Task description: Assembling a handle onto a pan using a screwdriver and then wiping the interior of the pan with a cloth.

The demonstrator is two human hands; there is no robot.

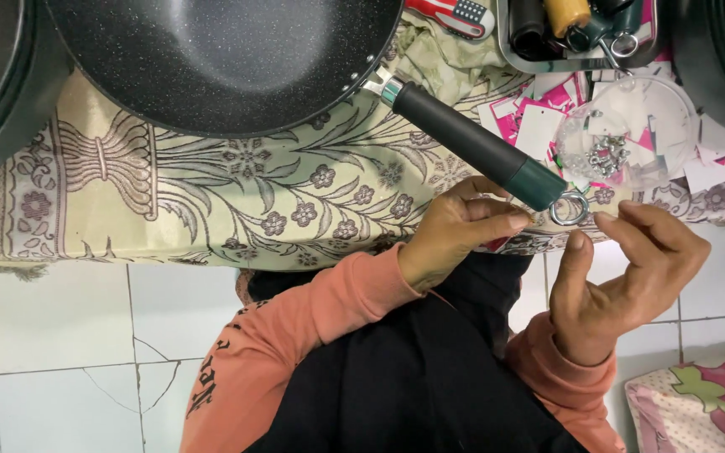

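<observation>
Two hands meet at the ring on the end of a pan handle, right of centre in the frame.

The left hand [455, 231] is half closed, its fingertips [518, 220] bent toward the ring [569, 208]; whether they grip it I cannot tell. The right hand [631, 268] is loosely open, thumb and forefinger apart, the forefinger tip just beside the ring. The dark handle [472, 143] runs from the pan [220, 59], at the upper left, down to the ring. The pan lies on a flowered cloth [211, 201]. A clear bowl [631, 134] with small metal parts stands at the upper right, near the right hand.
</observation>
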